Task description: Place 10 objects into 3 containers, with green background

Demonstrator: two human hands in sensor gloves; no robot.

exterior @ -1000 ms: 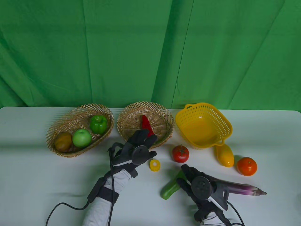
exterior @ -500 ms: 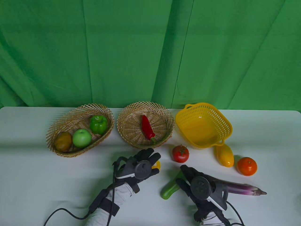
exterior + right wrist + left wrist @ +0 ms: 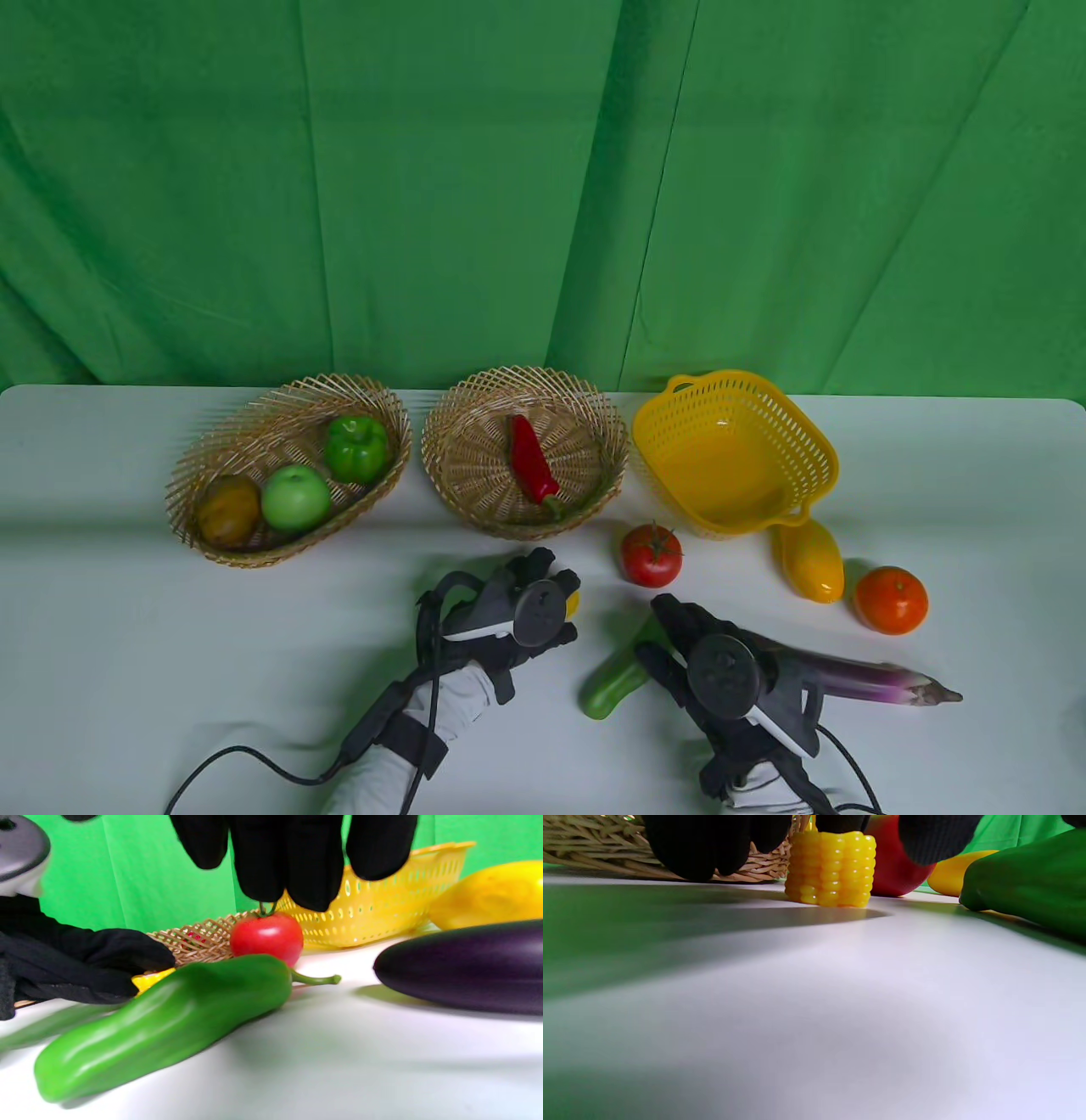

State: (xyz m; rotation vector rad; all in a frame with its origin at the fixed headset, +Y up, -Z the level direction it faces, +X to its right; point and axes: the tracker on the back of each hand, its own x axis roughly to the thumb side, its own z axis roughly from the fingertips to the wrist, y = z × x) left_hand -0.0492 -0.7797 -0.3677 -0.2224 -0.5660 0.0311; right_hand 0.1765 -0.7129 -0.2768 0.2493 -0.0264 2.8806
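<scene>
My left hand (image 3: 517, 607) hovers over the short yellow corn-cob piece (image 3: 830, 868), fingers (image 3: 695, 844) spread around it, not gripping. My right hand (image 3: 708, 658) hangs open above the long green pepper (image 3: 169, 1022), with the glossy purple eggplant (image 3: 466, 967) just right. Ahead stand a round red tomato (image 3: 267, 935), a yellow plastic basket (image 3: 382, 904) and a round wicker basket (image 3: 526, 450).

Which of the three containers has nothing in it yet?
The yellow plastic basket on the right: the oval wicker basket holds three items and the round wicker basket holds a red chili.
</scene>
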